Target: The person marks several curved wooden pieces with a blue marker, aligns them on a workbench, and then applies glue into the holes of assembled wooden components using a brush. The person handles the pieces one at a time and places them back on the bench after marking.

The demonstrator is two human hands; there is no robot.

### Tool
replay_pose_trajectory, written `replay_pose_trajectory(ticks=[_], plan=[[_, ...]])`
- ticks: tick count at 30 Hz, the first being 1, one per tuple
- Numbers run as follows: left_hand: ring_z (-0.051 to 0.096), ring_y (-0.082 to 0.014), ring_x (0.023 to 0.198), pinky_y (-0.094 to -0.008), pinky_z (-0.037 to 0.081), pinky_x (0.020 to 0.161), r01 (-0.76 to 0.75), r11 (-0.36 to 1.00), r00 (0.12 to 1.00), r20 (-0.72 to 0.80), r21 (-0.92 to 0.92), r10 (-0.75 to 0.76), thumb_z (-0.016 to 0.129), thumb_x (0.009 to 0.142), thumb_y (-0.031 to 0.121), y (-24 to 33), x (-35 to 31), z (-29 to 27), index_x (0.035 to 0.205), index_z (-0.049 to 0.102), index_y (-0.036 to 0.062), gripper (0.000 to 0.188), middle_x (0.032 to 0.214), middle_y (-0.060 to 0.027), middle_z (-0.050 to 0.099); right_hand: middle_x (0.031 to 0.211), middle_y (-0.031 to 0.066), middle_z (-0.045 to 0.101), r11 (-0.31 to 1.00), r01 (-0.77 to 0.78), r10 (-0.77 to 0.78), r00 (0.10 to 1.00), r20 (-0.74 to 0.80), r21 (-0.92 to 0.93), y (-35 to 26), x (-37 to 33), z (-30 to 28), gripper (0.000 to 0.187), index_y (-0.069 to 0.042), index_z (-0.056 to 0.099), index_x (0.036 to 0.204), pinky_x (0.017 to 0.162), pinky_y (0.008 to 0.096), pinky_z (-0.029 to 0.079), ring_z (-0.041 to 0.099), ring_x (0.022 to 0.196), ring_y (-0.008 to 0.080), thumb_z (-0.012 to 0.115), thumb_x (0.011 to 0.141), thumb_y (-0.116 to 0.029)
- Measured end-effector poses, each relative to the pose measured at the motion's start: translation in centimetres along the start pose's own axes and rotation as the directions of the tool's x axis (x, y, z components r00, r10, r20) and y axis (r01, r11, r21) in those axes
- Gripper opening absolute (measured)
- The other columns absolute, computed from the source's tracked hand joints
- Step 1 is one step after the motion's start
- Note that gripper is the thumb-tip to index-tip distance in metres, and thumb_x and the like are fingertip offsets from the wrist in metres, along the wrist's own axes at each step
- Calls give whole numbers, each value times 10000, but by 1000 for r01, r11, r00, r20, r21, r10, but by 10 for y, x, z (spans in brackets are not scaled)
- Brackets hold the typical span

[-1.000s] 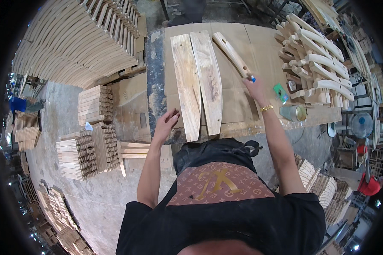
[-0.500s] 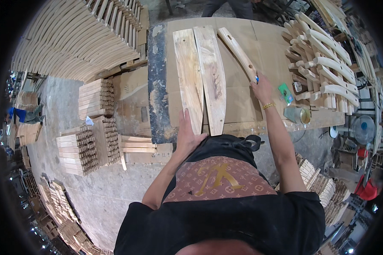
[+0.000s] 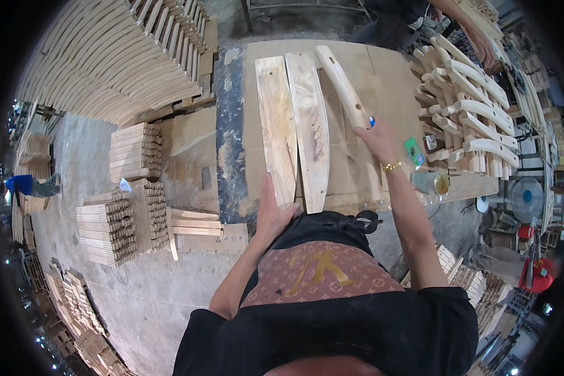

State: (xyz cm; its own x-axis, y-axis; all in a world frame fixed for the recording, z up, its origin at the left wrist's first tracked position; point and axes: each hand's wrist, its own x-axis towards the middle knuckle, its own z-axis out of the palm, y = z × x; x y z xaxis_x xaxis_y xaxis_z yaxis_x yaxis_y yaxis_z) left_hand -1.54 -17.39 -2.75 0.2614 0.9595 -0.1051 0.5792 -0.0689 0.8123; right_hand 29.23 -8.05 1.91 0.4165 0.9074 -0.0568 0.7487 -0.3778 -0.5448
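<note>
Two pale wooden boards lie side by side on the cardboard-covered table, a straighter left board (image 3: 277, 119) and a curved-edged right board (image 3: 310, 125). My left hand (image 3: 274, 210) grips the near end of the left board, fingers along its outer edge and thumb at its end. To the right lies a narrow wooden rail (image 3: 343, 84) with holes in it. Over its nearer half is my right hand (image 3: 376, 141), closed, fingertips at the rail. A small blue-ended thing (image 3: 371, 121) sticks up from that hand; its kind is unclear.
Curved wooden parts (image 3: 473, 106) are piled on the table's right side, near a green packet (image 3: 413, 152) and a glass jar (image 3: 431, 183). Stacked wood (image 3: 135, 150) stands on the floor at left. Another person's arm (image 3: 470, 28) reaches in at the far right.
My view has shifted slightly, so the table sits lower. My right hand has moved a little left with the rail, which now lies closer to the boards. Another person's arm has come into view.
</note>
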Motion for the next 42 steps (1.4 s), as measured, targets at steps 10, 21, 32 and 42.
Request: replay_pose_trajectory(ticks=[10, 21, 32, 42], plan=[[254, -366, 1353, -385, 220, 1107, -21, 999, 998, -59, -26, 19, 680, 751, 158, 6, 30, -17, 1399, 246, -56, 809, 1451, -269, 246, 841, 210, 586, 985, -26, 32, 999, -29, 169, -77, -49, 47, 441, 46, 522, 843, 689, 415, 448, 576, 781, 325, 693, 669, -321], [218, -419, 1348, -432, 210, 1101, -127, 992, 992, 10, -22, 127, 676, 763, 189, 2, 34, -19, 1308, 419, -38, 644, 1459, -295, 181, 964, 210, 573, 973, 217, -206, 970, -130, 74, -67, -66, 86, 583, 57, 515, 1132, 804, 441, 443, 551, 916, 360, 662, 742, -351], [259, -409, 1340, -409, 270, 1078, -210, 978, 978, 0, -16, 210, 713, 716, 189, -4, 28, -18, 1305, 430, -26, 687, 1466, -295, 169, 959, 220, 544, 968, 237, -227, 968, -102, 89, -76, -69, 88, 543, 55, 525, 1132, 735, 442, 479, 568, 856, 374, 642, 753, -315], [226, -424, 1345, -422, 253, 1086, -199, 979, 980, 21, -34, 200, 719, 731, 187, -5, 27, -17, 1316, 408, -30, 696, 1470, -291, 138, 890, 188, 563, 972, 227, -218, 968, -123, 61, -82, -67, 91, 605, 81, 525, 1153, 720, 420, 459, 560, 822, 331, 670, 748, -346]])
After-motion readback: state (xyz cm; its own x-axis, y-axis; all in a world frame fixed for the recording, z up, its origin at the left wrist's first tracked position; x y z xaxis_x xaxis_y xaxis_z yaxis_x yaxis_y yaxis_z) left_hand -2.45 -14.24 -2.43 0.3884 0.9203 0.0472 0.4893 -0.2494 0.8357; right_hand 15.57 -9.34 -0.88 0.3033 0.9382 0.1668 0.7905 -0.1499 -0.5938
